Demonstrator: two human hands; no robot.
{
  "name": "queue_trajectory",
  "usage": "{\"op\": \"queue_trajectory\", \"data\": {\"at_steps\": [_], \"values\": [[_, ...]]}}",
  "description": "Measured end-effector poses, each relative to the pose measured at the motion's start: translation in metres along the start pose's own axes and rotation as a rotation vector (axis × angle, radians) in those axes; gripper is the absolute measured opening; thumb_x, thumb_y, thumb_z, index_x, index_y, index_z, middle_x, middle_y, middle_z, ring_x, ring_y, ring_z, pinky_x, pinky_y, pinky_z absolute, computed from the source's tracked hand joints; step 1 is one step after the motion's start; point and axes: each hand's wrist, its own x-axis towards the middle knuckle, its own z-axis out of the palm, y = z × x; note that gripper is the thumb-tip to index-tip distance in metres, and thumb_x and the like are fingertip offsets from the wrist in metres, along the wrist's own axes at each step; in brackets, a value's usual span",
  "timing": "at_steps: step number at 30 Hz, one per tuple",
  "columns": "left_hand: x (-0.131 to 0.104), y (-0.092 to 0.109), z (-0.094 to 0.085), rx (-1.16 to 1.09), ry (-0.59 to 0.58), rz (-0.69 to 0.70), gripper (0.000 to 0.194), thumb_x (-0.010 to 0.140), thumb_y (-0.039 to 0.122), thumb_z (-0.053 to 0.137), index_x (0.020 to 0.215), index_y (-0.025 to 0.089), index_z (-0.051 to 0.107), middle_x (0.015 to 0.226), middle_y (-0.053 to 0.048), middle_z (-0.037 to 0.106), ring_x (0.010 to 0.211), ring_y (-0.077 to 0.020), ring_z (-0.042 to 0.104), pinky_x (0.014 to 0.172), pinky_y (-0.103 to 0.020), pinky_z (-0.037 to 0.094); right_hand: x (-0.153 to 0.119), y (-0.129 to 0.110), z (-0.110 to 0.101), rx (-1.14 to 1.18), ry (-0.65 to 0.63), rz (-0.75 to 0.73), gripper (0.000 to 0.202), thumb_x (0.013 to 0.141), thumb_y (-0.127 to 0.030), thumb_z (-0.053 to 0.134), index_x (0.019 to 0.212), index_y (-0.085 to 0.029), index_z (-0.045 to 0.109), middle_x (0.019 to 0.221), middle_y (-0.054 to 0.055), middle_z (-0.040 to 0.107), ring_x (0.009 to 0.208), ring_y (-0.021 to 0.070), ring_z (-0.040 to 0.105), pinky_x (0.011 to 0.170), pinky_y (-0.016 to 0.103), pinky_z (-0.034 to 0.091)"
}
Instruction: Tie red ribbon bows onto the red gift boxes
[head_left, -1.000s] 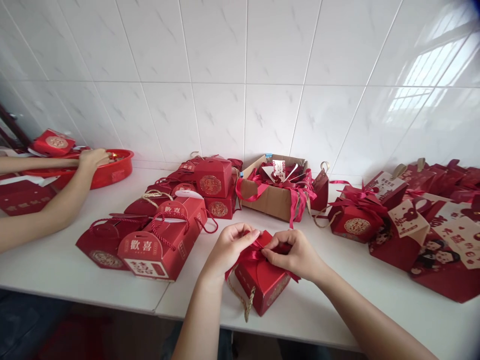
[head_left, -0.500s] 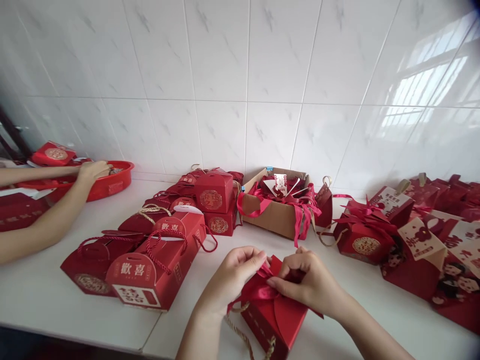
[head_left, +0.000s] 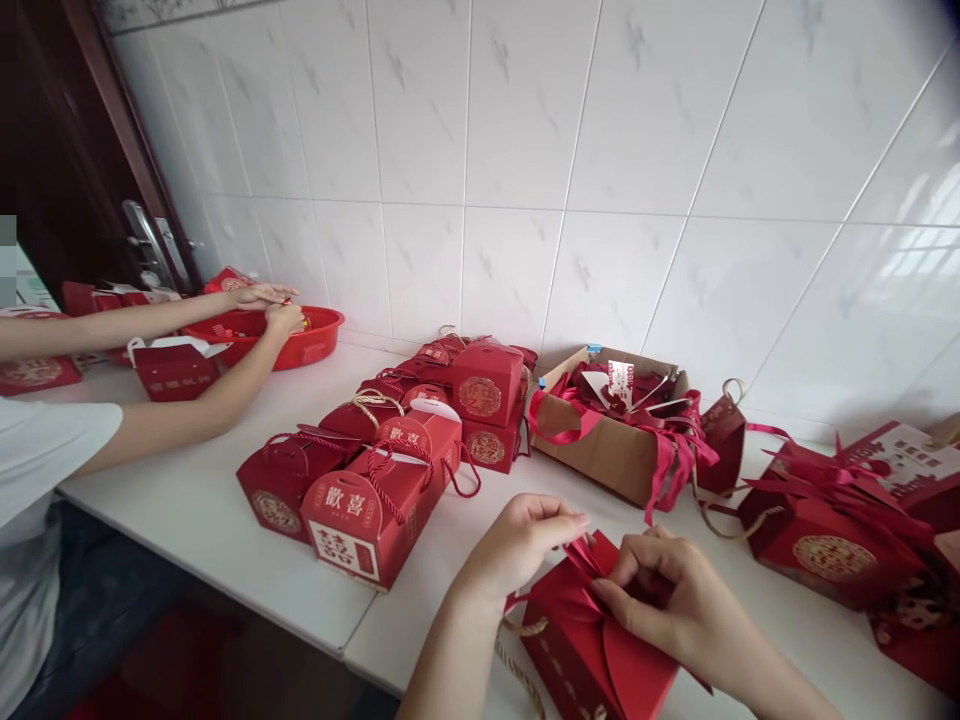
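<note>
view swung left | left hand [head_left: 517, 550], right hand [head_left: 671, 590] both pinched closed on ribbon [head_left: 587, 565]

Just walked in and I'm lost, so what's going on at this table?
The person's left hand and right hand pinch a red ribbon on top of a red box. Farther left, a co-worker's hands are over a red basin. More red boxes are grouped between them, beside a cardboard box with loose ribbons spilling over its side.
</note>
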Motion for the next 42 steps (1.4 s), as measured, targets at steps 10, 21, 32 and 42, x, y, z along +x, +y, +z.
{"op": "queue_trajectory", "data": {"at_steps": [10,21,32,42], "values": [[0.001,-0.001,0.001,0.006,0.016,-0.016,0.022,0.068,0.035,0.067,0.061,0.014,0.067,0.063,-0.002,0.062,0.065,-0.0141,0.052,0.068,-0.027,0.037,-0.003,-0.001,-0.004,0.018,0.037,-0.082,0.035,0.080,-0.044,0.060,0.055,-0.021,0.059,0.048,0.002,0.055,0.052,0.0147,0.045,0.047,0.026,0.036],[-0.001,-0.003,0.000,0.026,-0.028,0.000,0.024,0.067,0.035,0.070,0.057,0.015,0.062,0.056,0.001,0.055,0.058,-0.0114,0.049,0.060,-0.025,0.037,-0.008,-0.009,-0.003,-0.018,-0.046,-0.022,0.031,0.081,-0.038,0.054,0.057,-0.019,0.055,0.051,0.000,0.054,0.050,0.0120,0.042,0.047,0.025,0.034],[-0.005,0.000,0.004,0.092,-0.018,0.159,0.030,0.078,0.039,0.066,0.102,0.021,0.061,0.099,-0.004,0.063,0.097,-0.0178,0.059,0.086,-0.029,0.042,0.002,0.007,-0.013,0.187,0.193,0.145,0.031,0.079,-0.044,0.060,0.063,-0.018,0.054,0.052,-0.003,0.049,0.047,0.0097,0.038,0.044,0.022,0.028],[0.008,-0.006,-0.006,0.189,0.200,0.164,0.032,0.079,0.045,0.064,0.100,0.021,0.060,0.111,-0.007,0.061,0.115,-0.0256,0.053,0.086,-0.035,0.042,0.018,0.037,-0.029,0.297,0.626,0.168,0.022,0.079,-0.037,0.060,0.072,-0.016,0.063,0.055,-0.003,0.047,0.050,0.0098,0.039,0.048,0.024,0.031]]}}
